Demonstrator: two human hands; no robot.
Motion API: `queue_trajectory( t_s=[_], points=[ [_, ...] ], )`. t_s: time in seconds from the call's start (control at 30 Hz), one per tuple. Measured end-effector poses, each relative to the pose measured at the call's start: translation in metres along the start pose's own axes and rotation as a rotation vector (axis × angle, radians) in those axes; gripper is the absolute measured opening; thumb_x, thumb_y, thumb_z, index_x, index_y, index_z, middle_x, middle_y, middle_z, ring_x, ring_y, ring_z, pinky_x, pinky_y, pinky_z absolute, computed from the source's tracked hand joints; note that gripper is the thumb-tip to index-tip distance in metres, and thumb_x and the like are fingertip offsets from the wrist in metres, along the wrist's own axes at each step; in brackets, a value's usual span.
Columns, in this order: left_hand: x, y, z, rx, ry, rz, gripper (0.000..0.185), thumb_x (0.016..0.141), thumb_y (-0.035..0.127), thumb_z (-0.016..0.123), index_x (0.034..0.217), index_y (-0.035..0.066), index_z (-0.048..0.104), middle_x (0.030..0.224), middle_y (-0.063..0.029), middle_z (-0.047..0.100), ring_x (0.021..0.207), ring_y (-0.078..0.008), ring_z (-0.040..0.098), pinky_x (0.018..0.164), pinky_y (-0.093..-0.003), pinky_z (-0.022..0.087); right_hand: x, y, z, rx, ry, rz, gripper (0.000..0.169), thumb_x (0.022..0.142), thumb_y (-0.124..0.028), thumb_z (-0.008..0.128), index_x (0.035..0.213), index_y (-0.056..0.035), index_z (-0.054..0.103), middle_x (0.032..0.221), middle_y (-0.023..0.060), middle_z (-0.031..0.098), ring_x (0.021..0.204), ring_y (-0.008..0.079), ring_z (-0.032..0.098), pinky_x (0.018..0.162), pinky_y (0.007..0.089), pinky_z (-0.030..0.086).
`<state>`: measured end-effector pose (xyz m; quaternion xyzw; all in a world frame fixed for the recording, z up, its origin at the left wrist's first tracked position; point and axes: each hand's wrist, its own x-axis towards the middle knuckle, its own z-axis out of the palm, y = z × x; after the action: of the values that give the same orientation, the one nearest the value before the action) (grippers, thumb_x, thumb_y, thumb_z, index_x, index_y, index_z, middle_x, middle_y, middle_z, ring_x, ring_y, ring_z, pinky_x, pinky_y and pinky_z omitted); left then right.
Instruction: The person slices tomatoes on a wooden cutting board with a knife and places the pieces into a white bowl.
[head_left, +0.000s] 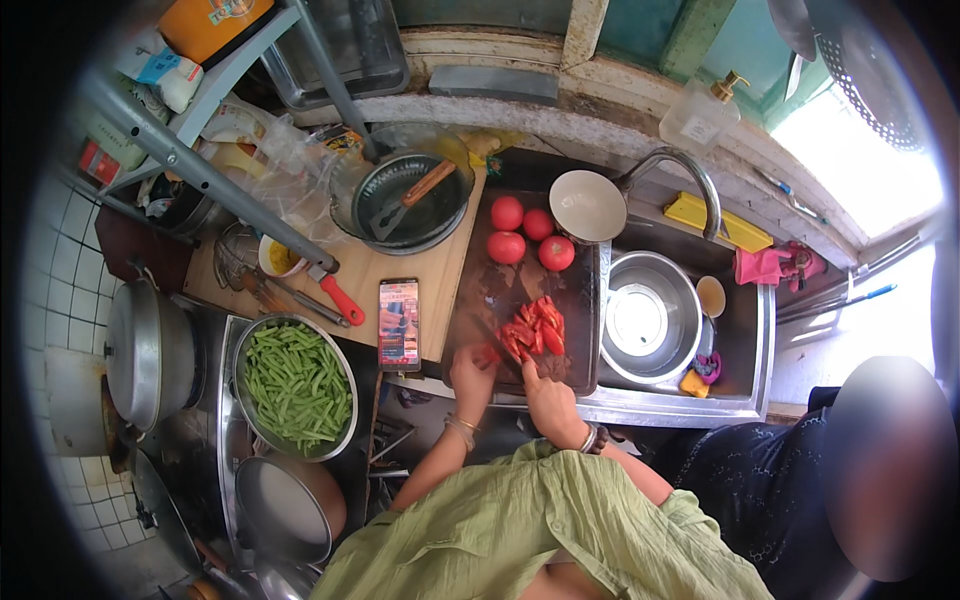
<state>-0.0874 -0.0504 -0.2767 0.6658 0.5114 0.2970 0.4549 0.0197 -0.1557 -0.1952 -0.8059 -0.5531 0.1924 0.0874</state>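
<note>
A dark cutting board (480, 292) lies in front of me beside the sink. On its near part my right hand (553, 405) is closed on a knife (495, 334), whose blade points away to the left. My left hand (474, 375) is at the board's near left edge, its fingers bent over a blurred red piece; whether it grips the piece I cannot tell. Cut tomato pieces (536, 326) are heaped just right of the blade. Several whole tomatoes (506, 247) sit at the board's far side, next to a white bowl (588, 206).
To the right, a metal basin (651, 316) stands in the sink (763, 352) under a curved faucet (705, 187). A person in dark clothing (750, 480) is close on my right. Leftward are a phone (399, 322), a bowl of cut green beans (300, 382), a glass bowl (457, 187) and a lidded pot (142, 352).
</note>
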Motion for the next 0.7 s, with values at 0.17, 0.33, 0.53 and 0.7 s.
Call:
queue_trajectory(
  t_s=[0.17,0.33,0.53,0.7],
  points=[
    [0.001,-0.003,-0.002,0.041,0.032,0.028,0.027,0.067,-0.002,0.073,0.09,-0.001,0.06,0.086,-0.0105,0.064,0.073,-0.0176,0.066,0.065,-0.0264,0.055,-0.012,0.001,0.001,0.001,-0.075,0.044,0.029,0.084,-0.005,0.043,0.112,-0.0007,0.039,0.061,0.0184,0.061,0.057,0.0357,0.063,0.048,0.0449,0.049],
    [-0.002,0.01,-0.003,0.084,-0.002,0.051,0.018,0.071,-0.001,0.068,0.086,0.001,0.059,0.081,-0.0113,0.065,0.073,-0.021,0.067,0.065,-0.0294,0.054,0.03,-0.012,0.021,0.049,0.054,0.008,0.029,0.083,-0.006,0.048,0.111,-0.0008,0.039,0.062,0.0191,0.062,0.058,0.0365,0.063,0.049,0.0457,0.049],
    [-0.01,0.001,0.001,0.06,-0.057,0.131,0.014,0.072,-0.002,0.064,0.084,0.001,0.058,0.077,-0.013,0.065,0.071,-0.0245,0.066,0.063,-0.0327,0.053,0.05,-0.001,0.023,0.11,0.02,0.052,0.028,0.081,-0.005,0.049,0.107,-0.0014,0.038,0.066,0.0205,0.063,0.064,0.0363,0.065,0.052,0.0446,0.052],
    [-0.011,0.005,0.0,0.205,0.021,0.144,0.021,0.069,-0.006,0.059,0.088,0.002,0.057,0.083,-0.0112,0.058,0.071,-0.0235,0.062,0.063,-0.0316,0.052,0.036,0.009,-0.007,0.212,0.051,0.048,0.027,0.086,-0.013,0.05,0.107,-0.003,0.038,0.067,0.0228,0.062,0.066,0.04,0.063,0.055,0.049,0.049]
  ],
)
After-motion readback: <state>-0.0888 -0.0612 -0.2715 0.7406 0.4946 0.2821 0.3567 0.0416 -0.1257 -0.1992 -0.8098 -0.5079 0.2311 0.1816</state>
